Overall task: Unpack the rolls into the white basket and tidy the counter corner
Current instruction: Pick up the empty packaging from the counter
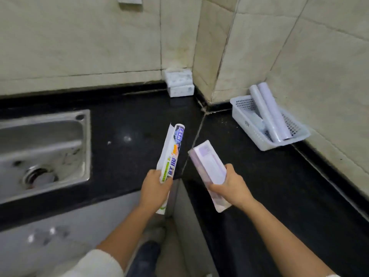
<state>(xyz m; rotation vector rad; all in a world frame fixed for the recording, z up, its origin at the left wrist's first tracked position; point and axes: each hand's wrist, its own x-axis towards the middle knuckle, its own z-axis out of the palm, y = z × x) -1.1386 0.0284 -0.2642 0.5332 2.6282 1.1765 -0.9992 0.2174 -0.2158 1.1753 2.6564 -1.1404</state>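
Observation:
My left hand (154,186) grips a printed paper wrapper (170,156) with blue, orange and green print, held upright over the black counter. My right hand (229,186) holds a pale purple roll (207,168) tilted up and to the left, just right of the wrapper. The white basket (247,124) sits on the counter at the right against the tiled wall. Inside it, two pale rolls (267,110) lean across toward its far corner, with another lying beneath them.
A steel sink (40,152) is set into the black counter (279,186) at the left. Two stacked white boxes (179,82) stand in the wall corner at the back. A tiled pillar juts out between the boxes and the basket.

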